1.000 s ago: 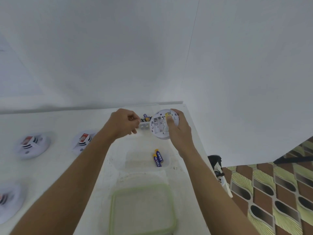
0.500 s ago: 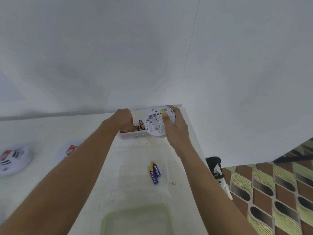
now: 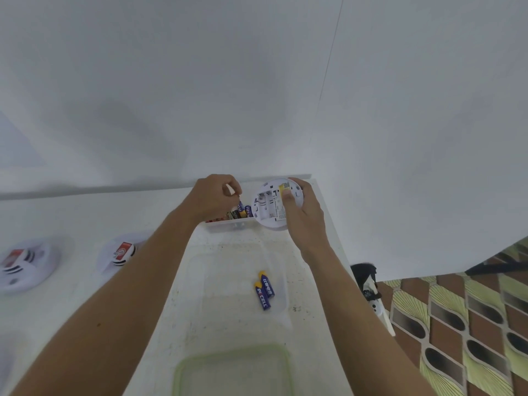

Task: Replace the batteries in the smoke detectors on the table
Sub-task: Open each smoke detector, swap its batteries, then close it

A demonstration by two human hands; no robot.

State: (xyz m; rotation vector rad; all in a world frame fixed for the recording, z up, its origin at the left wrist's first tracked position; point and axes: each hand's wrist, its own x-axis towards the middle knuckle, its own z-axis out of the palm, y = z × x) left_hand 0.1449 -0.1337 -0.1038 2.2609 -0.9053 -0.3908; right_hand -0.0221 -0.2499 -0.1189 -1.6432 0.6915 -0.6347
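right hand (image 3: 303, 217) grips the opened smoke detector (image 3: 267, 208) at the right end of the battery tray (image 3: 225, 225); left hand (image 3: 214, 197), over that tray, pinches a battery (image 3: 241, 206); two blue batteries (image 3: 264, 290) lie on the tray's near side

The smoke detector (image 3: 271, 207) you hold is matt white plastic, and its back carries a printed paper label (image 3: 278, 211). The loose batteries (image 3: 264, 291) wear a glossy blue-and-yellow wrap and lie in a clear, smooth plastic container (image 3: 225, 284). Nearer you, the lid (image 3: 233, 372) looks like frosted plastic with a soft green rim. The table (image 3: 85, 212) is smooth and white, speckled with dark grit around the container.
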